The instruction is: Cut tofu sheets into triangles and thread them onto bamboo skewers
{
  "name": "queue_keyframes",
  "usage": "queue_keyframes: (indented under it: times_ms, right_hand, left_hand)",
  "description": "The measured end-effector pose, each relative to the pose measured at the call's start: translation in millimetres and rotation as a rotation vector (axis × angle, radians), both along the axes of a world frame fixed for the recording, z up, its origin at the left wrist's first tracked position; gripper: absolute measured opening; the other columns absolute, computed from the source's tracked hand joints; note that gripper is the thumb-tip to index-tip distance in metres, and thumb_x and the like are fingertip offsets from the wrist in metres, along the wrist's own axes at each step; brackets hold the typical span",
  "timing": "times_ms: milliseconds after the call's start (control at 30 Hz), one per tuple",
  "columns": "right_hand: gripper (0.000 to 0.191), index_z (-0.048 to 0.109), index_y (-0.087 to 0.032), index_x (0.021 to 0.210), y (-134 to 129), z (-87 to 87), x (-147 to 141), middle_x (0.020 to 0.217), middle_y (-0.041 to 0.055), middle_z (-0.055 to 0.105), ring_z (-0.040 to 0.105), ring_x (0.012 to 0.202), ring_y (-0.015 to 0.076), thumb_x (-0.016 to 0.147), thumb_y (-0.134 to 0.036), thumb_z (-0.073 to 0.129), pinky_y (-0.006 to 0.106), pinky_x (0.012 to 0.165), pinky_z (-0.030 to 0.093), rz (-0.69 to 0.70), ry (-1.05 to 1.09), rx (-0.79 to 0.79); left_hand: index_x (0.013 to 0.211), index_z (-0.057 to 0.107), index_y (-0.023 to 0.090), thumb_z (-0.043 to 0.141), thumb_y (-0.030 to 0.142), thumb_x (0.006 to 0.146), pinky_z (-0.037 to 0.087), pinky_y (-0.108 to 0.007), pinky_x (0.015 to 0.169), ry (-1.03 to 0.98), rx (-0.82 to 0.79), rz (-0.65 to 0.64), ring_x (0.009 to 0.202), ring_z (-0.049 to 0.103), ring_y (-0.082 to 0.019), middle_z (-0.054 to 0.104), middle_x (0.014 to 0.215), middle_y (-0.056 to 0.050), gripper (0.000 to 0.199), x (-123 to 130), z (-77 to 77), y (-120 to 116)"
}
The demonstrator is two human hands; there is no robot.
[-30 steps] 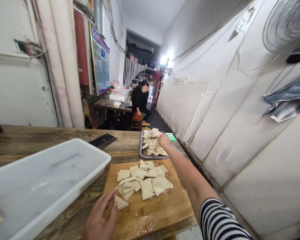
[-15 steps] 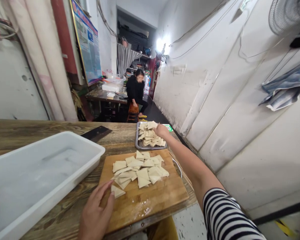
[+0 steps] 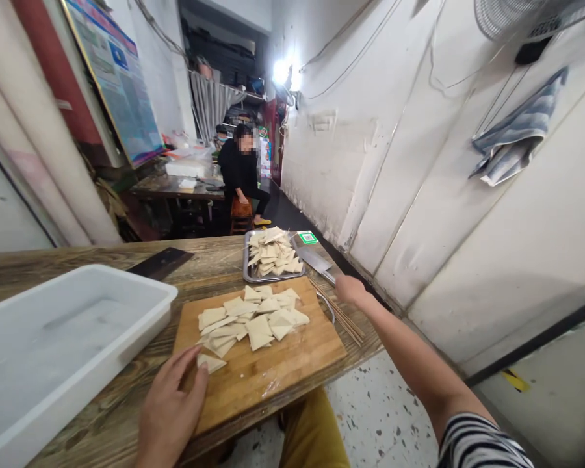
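Observation:
On a wooden cutting board (image 3: 292, 361) lies a loose pile of pale triangular food pieces (image 3: 248, 318), possibly dough. My left hand (image 3: 170, 406) is at the board's near left, with its thumb and fingers on a separate triangular piece (image 3: 209, 363). My right hand (image 3: 351, 290) is stretched out past the board's far right corner, just above a bundle of thin bamboo skewers (image 3: 338, 316). Its fingers are turned away, so any grip is hidden. A metal tray (image 3: 268, 278) beyond the board holds more stacked triangles.
A white plastic tub (image 3: 127, 286) stands left of the board. A cleaver (image 3: 314, 262) and a dark flat blade (image 3: 160, 263) lie on the wooden table (image 3: 117, 416). A seated person (image 3: 238, 172) is farther down the narrow room. The wall runs along the right.
My right hand has moved from beside the tray to the right, near the skewers. The cleaver now shows. My left hand stays on the same triangle, and the view has swung.

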State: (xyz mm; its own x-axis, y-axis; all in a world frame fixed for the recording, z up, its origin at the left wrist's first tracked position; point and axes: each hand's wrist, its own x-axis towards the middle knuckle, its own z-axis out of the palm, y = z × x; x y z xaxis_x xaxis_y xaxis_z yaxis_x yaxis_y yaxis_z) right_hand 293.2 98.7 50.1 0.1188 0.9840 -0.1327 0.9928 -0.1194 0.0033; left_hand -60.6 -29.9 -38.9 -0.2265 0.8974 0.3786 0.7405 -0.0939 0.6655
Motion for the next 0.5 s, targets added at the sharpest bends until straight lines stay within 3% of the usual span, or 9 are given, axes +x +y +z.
queue_keyframes:
  times_ms: [200,500]
  right_hand:
    - [0.027,0.055,-0.013,0.111,-36.3,-35.2,18.0,0.111,0.0078,0.058,0.059,0.094,0.0192,0.089,-0.029,0.055,0.038,0.08,0.049,-0.05,-0.059,-0.069]
    - [0.026,0.058,-0.013,0.106,-34.4,-45.9,21.1,0.107,0.0073,0.06,0.06,0.093,0.0183,0.089,-0.031,0.054,0.038,0.082,0.048,-0.023,-0.111,-0.03]
  left_hand:
    - [0.111,0.057,0.016,0.041,0.048,0.079,0.037,-0.037,0.099,0.092,0.011,-0.036,0.11,0.052,-0.024,0.058,0.119,-0.01,0.047,4.4,-1.9,4.4]
    - [0.114,0.056,0.017,0.045,0.044,0.079,0.038,-0.035,0.096,0.16,-0.079,-0.072,0.11,0.053,-0.023,0.059,0.12,-0.009,0.046,1.6,-3.2,7.7]
